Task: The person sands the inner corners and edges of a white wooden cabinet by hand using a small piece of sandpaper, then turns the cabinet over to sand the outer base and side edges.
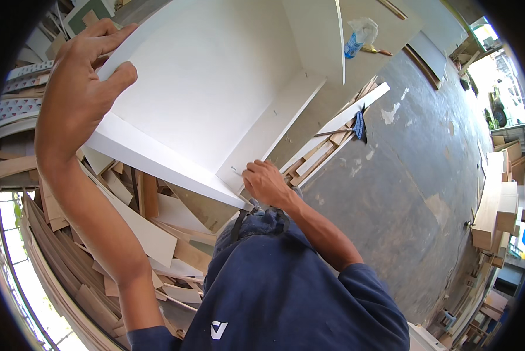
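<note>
A white cabinet box (227,64), its inside facing me, stands in front of me. My left hand (90,64) grips the edge of its left side panel (139,35), thumb on the inner face and fingers over the outside. At the lower near corner my right hand (265,182) is closed, its fingers curled at the edge of the bottom panel (262,126). Just left of its fingertips a small metal pin or screw (235,170) sticks out of that panel. Whatever is between the right fingers is hidden. Two more small metal pins (276,112) stand farther along the panel.
Wood offcuts (169,245) lie heaped at the left and below the cabinet. To the right are a blue brush head (359,126) on more strips and the concrete floor (379,199). A blue bottle (352,45) stands on a board at the back. Boxes (489,210) line the far right.
</note>
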A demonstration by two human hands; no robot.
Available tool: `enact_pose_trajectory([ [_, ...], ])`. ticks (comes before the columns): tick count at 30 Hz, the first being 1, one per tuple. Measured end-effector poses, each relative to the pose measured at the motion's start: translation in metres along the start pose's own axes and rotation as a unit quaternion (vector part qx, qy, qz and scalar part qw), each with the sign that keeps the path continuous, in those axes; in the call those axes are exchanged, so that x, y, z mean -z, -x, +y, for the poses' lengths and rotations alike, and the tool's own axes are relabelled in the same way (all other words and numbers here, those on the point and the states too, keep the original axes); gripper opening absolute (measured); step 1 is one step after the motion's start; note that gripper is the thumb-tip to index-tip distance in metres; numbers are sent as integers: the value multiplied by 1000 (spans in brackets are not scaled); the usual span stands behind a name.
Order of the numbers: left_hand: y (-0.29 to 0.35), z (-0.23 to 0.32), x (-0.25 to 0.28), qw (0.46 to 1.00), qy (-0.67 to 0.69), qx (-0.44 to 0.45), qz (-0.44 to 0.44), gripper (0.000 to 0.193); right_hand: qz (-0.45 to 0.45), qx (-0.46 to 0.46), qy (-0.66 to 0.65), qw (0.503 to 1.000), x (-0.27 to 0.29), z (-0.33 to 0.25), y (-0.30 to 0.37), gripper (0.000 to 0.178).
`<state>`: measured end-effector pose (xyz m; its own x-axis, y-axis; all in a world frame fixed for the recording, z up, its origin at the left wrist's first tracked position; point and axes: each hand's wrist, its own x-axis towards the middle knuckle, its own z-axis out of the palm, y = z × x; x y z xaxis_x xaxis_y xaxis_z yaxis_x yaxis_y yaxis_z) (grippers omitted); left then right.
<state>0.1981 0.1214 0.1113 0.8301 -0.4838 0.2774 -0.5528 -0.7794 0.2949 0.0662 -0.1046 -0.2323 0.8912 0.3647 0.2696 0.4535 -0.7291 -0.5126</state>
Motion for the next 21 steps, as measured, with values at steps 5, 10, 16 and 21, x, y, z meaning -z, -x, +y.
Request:
enact_pose_trajectory([
  [5, 2, -3, 1, 997, -43, -35, 46, 49, 150, -50, 12, 987, 0, 60, 6, 5],
  [10, -2, -1, -11, 999, 14, -29, 33, 48, 240, -152, 127, 951, 16, 108, -7, 8],
  [16, 2, 6, 1, 999, 9, -33, 17, 48, 113, 15, 0, 994, -45, 25, 31, 21],
  [21, 2, 6, -2, 999, 36, -28, 24, 48, 169, -68, 45, 982, -8, 73, 3, 10],
])
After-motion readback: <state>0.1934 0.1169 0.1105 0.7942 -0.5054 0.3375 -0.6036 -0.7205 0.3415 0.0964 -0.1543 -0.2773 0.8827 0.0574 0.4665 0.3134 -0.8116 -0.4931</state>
